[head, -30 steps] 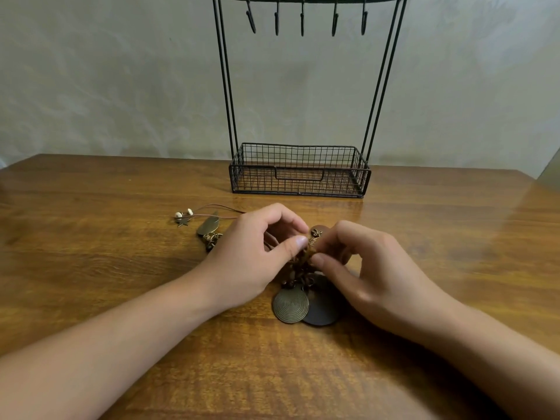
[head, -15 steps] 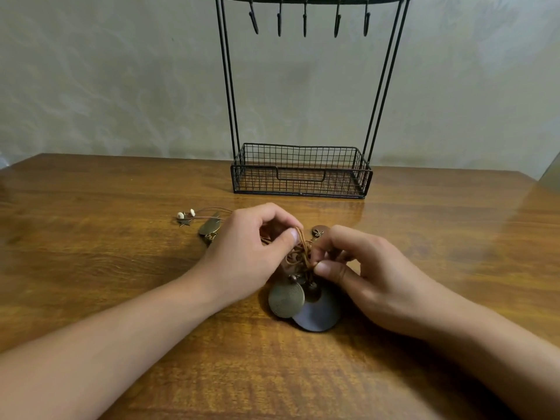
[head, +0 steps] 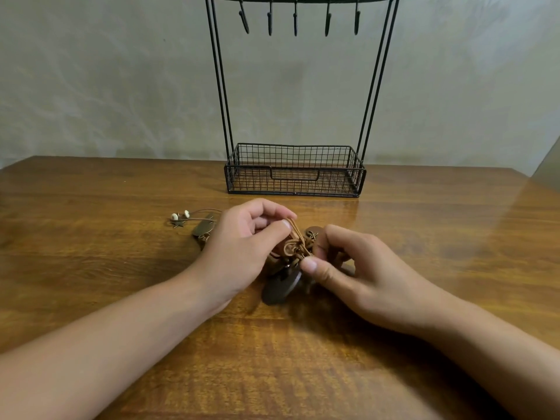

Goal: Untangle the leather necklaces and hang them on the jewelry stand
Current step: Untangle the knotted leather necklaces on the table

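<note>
Both hands pinch the cords [head: 295,242]: left hand [head: 242,250] high, right hand [head: 357,268] low, fingers curled. Cords look limp and light, pendant [head: 280,287] heavier; best taken by single strands.

Table [head: 91,268]: wooden, warm brown, pronounced grain running across the frame; glossy finish with a pale sheen toward the right side. Fills the lower two thirds of the frame; far edge runs level across the middle.

Wall [head: 121,86]: plain, pale grey-green, faintly mottled surface; occupies the upper part of the frame behind the table's far edge.

Grey surface [head: 548,165]: narrow wedge at the right edge of the frame, just past the table's far right corner; possibly another wall or a panel, too little visible to tell.
</note>
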